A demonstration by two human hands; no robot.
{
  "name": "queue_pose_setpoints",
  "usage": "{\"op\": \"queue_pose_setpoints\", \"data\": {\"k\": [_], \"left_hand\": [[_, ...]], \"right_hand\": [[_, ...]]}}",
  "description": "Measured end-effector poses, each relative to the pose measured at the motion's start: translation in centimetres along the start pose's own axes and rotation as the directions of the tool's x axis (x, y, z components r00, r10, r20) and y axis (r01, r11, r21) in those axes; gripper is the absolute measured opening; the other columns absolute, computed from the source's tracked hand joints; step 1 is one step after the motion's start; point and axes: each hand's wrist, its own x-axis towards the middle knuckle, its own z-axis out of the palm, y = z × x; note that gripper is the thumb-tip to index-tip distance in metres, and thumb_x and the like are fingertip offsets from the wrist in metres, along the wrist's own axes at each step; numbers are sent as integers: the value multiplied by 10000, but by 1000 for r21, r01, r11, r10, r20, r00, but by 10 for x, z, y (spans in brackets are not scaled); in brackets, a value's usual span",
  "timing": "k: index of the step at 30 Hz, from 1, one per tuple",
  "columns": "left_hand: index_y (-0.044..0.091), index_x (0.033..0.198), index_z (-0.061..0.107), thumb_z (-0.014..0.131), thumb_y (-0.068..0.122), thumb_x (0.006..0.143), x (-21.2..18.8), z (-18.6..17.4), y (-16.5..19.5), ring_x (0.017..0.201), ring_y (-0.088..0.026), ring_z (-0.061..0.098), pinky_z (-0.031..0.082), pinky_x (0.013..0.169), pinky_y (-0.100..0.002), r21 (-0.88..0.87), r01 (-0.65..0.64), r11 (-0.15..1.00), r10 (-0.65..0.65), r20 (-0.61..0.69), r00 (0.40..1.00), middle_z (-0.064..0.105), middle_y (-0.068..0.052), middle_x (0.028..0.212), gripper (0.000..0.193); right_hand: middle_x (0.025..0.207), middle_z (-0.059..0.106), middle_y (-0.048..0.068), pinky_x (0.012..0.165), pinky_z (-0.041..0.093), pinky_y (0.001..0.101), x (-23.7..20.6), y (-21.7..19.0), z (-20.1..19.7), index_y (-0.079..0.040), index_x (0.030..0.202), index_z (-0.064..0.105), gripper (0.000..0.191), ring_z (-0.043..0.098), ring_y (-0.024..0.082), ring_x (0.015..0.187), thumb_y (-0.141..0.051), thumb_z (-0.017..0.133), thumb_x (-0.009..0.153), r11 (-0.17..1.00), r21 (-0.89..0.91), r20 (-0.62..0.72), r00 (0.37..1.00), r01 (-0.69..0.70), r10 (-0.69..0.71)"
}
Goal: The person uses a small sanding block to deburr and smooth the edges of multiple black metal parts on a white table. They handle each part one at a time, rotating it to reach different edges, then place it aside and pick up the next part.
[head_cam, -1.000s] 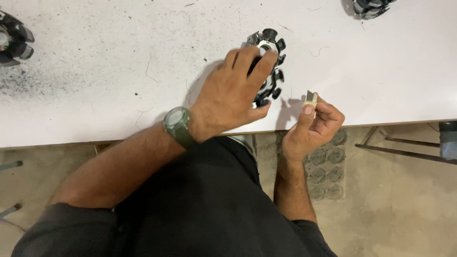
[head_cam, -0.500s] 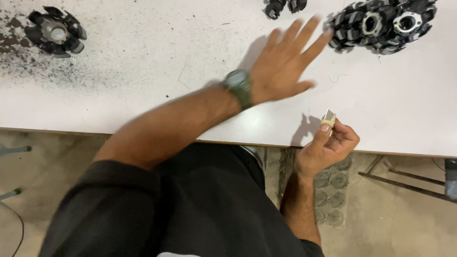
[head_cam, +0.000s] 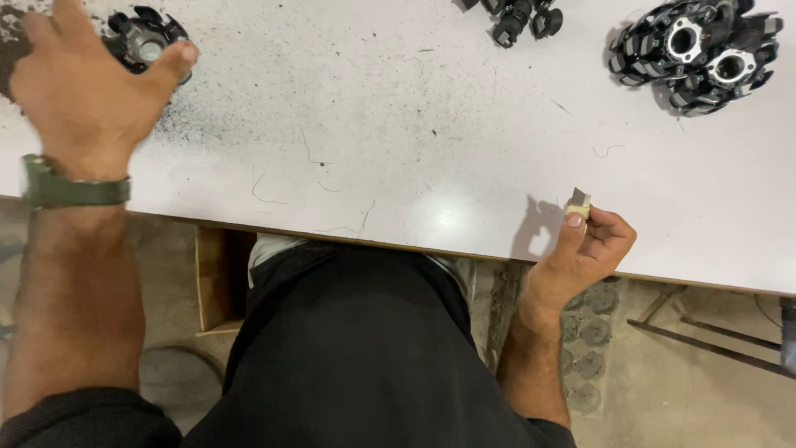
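Note:
My left hand (head_cam: 79,91) is spread open over the far left of the white table (head_cam: 398,141), fingers apart, right next to a black round toothed part (head_cam: 145,41) and holding nothing. A green watch (head_cam: 70,191) sits on that wrist. At the table's near edge my right hand (head_cam: 584,249) pinches a small pale block (head_cam: 579,202) between thumb and fingertips.
Two stacked black round toothed parts (head_cam: 696,54) lie at the far right of the table. Small black pieces (head_cam: 518,18) sit at the top middle. Dark dust speckles the table's left side. A metal frame (head_cam: 713,344) stands on the floor at right.
My left hand has swung from the black parts on the right across to the far left of the table. The right hand kept its hold on the small block.

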Motion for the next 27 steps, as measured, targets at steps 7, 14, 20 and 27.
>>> {"op": "queue_pose_setpoints", "data": {"k": [7,14,20,27], "left_hand": [[33,1531,527,802,423,920,9,1,45,1100,-393,608,568,794,-480,-390,-86,917,267,439,858,531,-286,1361,774],[107,1621,257,775,285,716,-18,-39,73,1488,-427,309,345,1157,-543,-785,-240,571,665,270,696,280,-274,1641,1058],[101,1614,276,832,540,724,-49,-49,133,1452,-409,373,355,1125,-540,-896,-283,341,682,29,731,327,-264,1616,1138],[89,1617,279,857,479,824,-81,-41,183,1194,-320,540,455,1021,-510,-899,-113,423,657,218,722,524,-160,1364,1055]], "right_hand": [[1149,526,66,914,518,263,1,-2,-6,-31,1227,475,216,565,104,1030,-125,627,1106,999,4,1,999,-44,44],[1163,533,73,923,519,260,-4,-13,11,-32,1232,478,182,565,97,1002,-79,594,1099,997,31,67,996,-63,61],[1248,573,122,1216,485,448,-36,-34,37,-12,1247,492,223,608,220,1282,-40,593,1050,999,-18,221,975,-35,38],[1177,634,118,1224,418,536,-39,-46,65,-14,1202,559,177,641,242,1151,-32,632,1042,926,-312,386,919,212,-80]]}}
